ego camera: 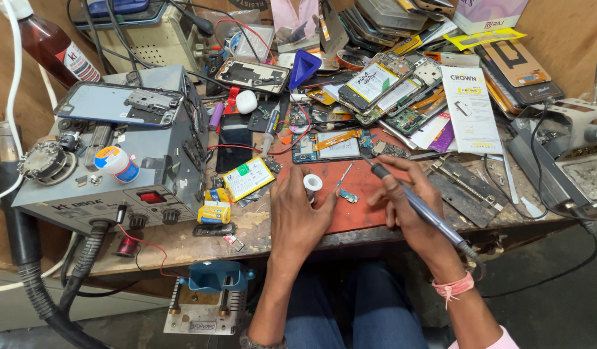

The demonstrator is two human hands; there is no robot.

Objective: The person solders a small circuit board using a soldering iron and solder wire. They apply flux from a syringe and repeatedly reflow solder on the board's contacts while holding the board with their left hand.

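My right hand (405,200) grips a blue-handled soldering iron (418,205), its dark tip pointing up and left near an opened phone (330,145) with an orange flex cable. My left hand (301,213) rests on the red work mat (360,194), fingers pinching what looks like thin solder wire beside a small white solder spool (312,183). A tiny blue circuit board (349,196) lies on the mat between my hands, with thin tweezers (344,176) just above it.
A grey rework station (114,161) with a hose stands at the left, a phone frame on top. A battery (248,178) lies beside it. Several phones, boards and packets pile up at the back. A metal holder (579,168) sits at the right.
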